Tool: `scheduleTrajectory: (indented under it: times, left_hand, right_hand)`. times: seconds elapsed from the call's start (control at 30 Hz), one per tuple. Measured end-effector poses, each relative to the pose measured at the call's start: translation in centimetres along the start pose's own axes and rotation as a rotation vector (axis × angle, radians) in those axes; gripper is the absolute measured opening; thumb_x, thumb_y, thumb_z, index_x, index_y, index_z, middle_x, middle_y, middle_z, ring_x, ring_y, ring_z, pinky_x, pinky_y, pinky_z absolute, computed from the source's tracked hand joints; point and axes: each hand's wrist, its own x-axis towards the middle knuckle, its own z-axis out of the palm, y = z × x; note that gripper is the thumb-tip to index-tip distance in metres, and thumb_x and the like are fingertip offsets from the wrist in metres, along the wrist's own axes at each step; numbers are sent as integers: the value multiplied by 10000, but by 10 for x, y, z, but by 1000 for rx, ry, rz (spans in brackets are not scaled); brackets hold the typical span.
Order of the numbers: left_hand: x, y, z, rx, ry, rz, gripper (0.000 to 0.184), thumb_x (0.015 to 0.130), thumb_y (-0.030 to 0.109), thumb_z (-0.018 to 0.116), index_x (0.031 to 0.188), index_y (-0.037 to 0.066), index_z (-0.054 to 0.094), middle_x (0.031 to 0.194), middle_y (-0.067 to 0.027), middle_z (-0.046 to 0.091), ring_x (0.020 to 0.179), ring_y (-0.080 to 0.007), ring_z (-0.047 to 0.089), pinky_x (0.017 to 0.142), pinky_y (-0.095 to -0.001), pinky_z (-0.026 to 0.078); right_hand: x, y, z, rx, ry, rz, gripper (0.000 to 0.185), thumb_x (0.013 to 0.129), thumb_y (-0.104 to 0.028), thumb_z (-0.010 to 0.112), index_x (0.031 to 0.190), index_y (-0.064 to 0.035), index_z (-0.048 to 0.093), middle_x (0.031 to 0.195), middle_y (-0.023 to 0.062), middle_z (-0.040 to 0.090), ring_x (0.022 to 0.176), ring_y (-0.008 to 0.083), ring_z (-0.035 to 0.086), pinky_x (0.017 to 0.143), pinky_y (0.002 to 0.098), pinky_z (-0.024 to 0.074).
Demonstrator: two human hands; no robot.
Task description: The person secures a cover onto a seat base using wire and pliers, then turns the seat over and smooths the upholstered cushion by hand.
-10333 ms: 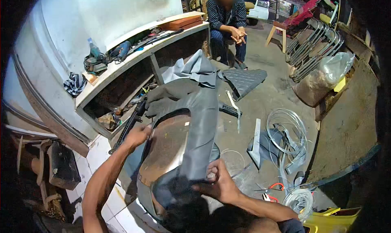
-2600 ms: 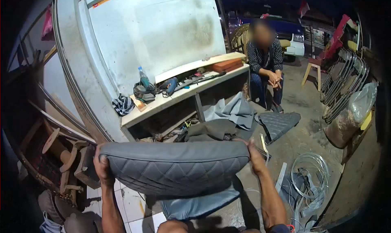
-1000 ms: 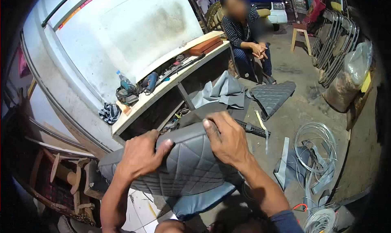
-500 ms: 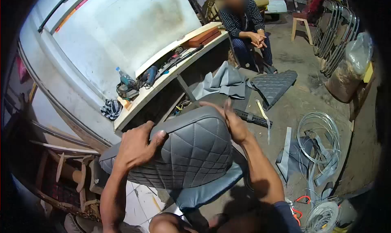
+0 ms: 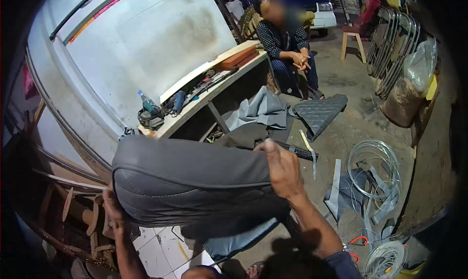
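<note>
A grey quilted seat cushion point(image 5: 195, 169) is held up in front of me, tilted so that its smooth side band and piping face up. At the cushion's left end, my left hand point(image 5: 113, 208) presses against the side, its fingers partly hidden. My right hand point(image 5: 283, 171) grips the right end, thumb on top and fingers out of sight around the edge. Beneath the cushion lies a shiny blue-grey padded piece point(image 5: 241, 240), partly covered by it.
A workbench point(image 5: 187, 114) with power tools point(image 5: 178, 102) stands ahead. Coiled wire point(image 5: 373, 149), grey fabric scraps point(image 5: 353, 191) and red-handled scissors point(image 5: 358, 241) lie on the right floor. A seated person point(image 5: 287, 49) clasps their hands beyond a quilted panel point(image 5: 319, 114). A wooden frame point(image 5: 78, 213) is at left.
The cushion has turned, so its quilted face points downward and its side band shows. My left hand has moved from its top to its left end; my right hand stays at the right end.
</note>
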Motion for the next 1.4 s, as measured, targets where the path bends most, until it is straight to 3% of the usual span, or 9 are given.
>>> scheduleTrajectory:
  times: [0.17,0.3,0.43,0.67,0.87,1.07,1.23,1.3,1.4]
  left_hand:
    - [-79,-205,-63,-100,177,-95,593,1042,435,459,1455,10,438,1457,-141,492,1295,-287,484,1107,-429,366]
    - [-53,-67,30,-335,295,-477,662,1027,606,366,1190,24,639,1123,-134,671,1081,-270,616,979,-399,461]
    - [-10,27,44,464,-191,-216,582,1036,485,429,1107,-37,677,1042,-194,678,993,-293,644,922,-390,490]
    - [64,11,139,791,-923,110,576,968,540,558,1082,-12,675,996,-217,658,929,-349,644,834,-449,496]
    - [94,18,159,605,-1252,-688,1035,888,837,332,1274,-80,615,1234,-261,634,1198,-340,595,999,-391,479]
    - [83,-16,155,567,-1253,-792,1024,846,843,443,1181,-98,667,1108,-294,664,1020,-332,670,787,-425,570]
    - [82,-15,157,651,-1203,-853,920,844,800,529,1126,-56,714,1056,-266,690,1006,-328,669,802,-419,556]
    - [82,-2,151,536,-1129,-757,907,821,808,552,1125,-29,726,1044,-246,699,991,-318,676,804,-426,553]
    - [88,-9,154,709,-1114,-724,773,890,742,538,1045,19,765,966,-169,723,911,-255,655,783,-393,529]
  right_hand:
    - [0,-32,38,-572,-194,-208,556,1011,-511,473,809,-32,673,737,194,655,701,400,659,623,506,500]
    - [-6,6,91,-635,-354,-353,622,1005,-545,453,850,-1,712,827,232,694,810,428,681,731,510,538]
    - [36,-26,109,-681,-1010,-44,675,1009,-586,375,1025,-15,735,1034,295,686,1027,469,646,929,511,496]
    - [78,-5,83,-653,-1056,106,779,946,-718,452,920,10,729,780,204,651,760,266,629,732,416,489]
    - [95,39,95,-419,-1315,339,780,960,-679,474,1303,4,627,1279,220,620,1109,279,611,902,379,497]
    - [78,7,110,-415,-1326,775,768,938,-582,588,1331,79,576,1349,242,569,1219,275,553,972,377,466]
    - [72,16,109,-779,-1203,465,634,932,-528,646,1225,34,653,1089,227,681,1019,345,652,876,451,497]
    - [47,14,88,-617,-369,-358,369,941,-343,674,1034,14,683,901,196,660,903,389,638,819,476,495]
    - [-17,-17,80,-507,-336,-577,334,894,-320,695,1010,-11,642,944,172,638,883,361,633,777,462,497]
